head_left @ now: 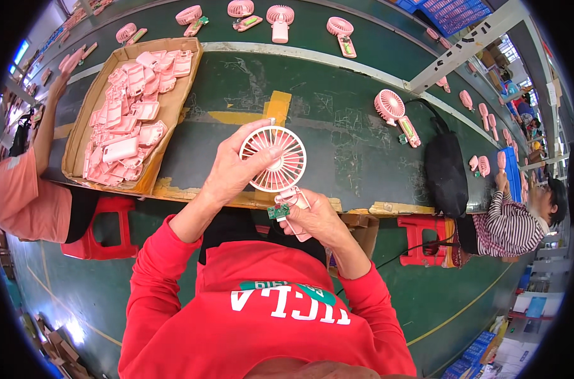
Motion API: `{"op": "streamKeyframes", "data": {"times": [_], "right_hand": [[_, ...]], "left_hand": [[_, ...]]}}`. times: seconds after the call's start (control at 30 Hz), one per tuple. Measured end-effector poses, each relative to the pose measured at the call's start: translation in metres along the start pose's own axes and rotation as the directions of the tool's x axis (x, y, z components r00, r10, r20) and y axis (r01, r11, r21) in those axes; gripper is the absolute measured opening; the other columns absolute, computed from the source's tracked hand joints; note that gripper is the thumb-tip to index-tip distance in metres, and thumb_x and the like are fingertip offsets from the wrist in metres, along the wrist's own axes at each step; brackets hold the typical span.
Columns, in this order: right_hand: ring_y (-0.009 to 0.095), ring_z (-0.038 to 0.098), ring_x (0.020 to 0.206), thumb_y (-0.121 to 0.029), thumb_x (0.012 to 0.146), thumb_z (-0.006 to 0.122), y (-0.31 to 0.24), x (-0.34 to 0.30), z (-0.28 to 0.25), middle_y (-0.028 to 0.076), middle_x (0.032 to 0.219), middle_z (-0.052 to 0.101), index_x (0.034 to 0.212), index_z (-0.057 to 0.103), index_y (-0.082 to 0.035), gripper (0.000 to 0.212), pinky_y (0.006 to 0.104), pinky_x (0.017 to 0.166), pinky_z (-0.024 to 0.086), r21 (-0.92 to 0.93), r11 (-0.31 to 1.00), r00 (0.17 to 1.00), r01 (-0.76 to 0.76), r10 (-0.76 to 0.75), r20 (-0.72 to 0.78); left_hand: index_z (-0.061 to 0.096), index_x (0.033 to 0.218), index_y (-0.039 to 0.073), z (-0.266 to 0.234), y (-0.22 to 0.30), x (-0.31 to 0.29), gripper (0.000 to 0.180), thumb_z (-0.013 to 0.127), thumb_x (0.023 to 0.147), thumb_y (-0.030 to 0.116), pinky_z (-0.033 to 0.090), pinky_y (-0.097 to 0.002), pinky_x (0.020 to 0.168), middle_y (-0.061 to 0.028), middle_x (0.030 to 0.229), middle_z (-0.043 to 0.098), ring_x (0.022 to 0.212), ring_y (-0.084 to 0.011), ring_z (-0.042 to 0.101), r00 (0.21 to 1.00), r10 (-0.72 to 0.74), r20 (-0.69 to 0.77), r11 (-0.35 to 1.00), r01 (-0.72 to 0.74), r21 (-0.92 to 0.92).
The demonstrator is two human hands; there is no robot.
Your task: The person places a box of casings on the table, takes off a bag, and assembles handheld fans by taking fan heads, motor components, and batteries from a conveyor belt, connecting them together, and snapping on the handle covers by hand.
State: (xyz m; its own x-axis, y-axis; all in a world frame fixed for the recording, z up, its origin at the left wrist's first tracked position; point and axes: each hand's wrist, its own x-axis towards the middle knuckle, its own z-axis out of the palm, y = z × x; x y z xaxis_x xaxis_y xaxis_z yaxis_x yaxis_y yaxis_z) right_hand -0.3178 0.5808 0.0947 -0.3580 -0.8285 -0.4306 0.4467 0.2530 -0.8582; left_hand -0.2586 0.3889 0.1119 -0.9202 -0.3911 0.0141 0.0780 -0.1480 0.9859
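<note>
Both of my hands are on a small pink handheld fan (pixel 291 165) above the near edge of the green workbench. My left hand (pixel 229 165) grips its round grille, with the thumb across the front and the fingers behind. Lower down, my right hand (pixel 318 218) is closed round the opened pink handle. A small green circuit board (pixel 278 211) with thin wires sticks out there on the left side. My right palm hides much of the handle. Another pink fan (pixel 390 105) with its handle open lies on the bench to the right.
A cardboard tray (pixel 195 82) heaped with pink plastic shells (pixel 119 150) stands at left. A black bag (pixel 445 167) lies at right. Beyond a pale rail, several pink fans (pixel 280 24) sit on a green surface. People work on both sides, near red stools (pixel 418 234).
</note>
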Motion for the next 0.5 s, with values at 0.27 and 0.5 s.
{"op": "streamKeyframes", "data": {"times": [0.27, 0.5], "right_hand": [[0.012, 0.062, 0.065, -0.037, 0.092, 0.053, 0.013, 0.009, 0.008, 0.007, 0.08, 0.063, 0.109, 0.054, -0.003, 0.038, 0.0226, 0.056, 0.051, 0.012, 0.99, 0.987, 0.143, -0.142, -0.07], [0.013, 0.062, 0.065, -0.032, 0.096, 0.046, 0.023, 0.028, 0.002, 0.008, 0.076, 0.062, 0.104, 0.054, -0.002, 0.032, 0.0251, 0.056, 0.052, 0.059, 0.971, 0.963, 0.231, -0.219, -0.158]], "left_hand": [[0.048, 0.124, -0.002, -0.002, -0.009, 0.001, 0.052, 0.069, 0.081, 0.017, 0.049, -0.0259, 0.079, -0.0098, 0.1, 0.063, 0.088, -0.0104, 0.059, 0.998, -0.033, -0.044, 0.999, 0.032, -0.035], [0.052, 0.118, -0.001, -0.01, -0.017, -0.002, 0.043, 0.068, 0.08, 0.014, 0.049, -0.0288, 0.077, -0.0126, 0.096, 0.063, 0.088, -0.0211, 0.062, 0.891, 0.452, -0.046, 0.723, -0.336, 0.604]]}}
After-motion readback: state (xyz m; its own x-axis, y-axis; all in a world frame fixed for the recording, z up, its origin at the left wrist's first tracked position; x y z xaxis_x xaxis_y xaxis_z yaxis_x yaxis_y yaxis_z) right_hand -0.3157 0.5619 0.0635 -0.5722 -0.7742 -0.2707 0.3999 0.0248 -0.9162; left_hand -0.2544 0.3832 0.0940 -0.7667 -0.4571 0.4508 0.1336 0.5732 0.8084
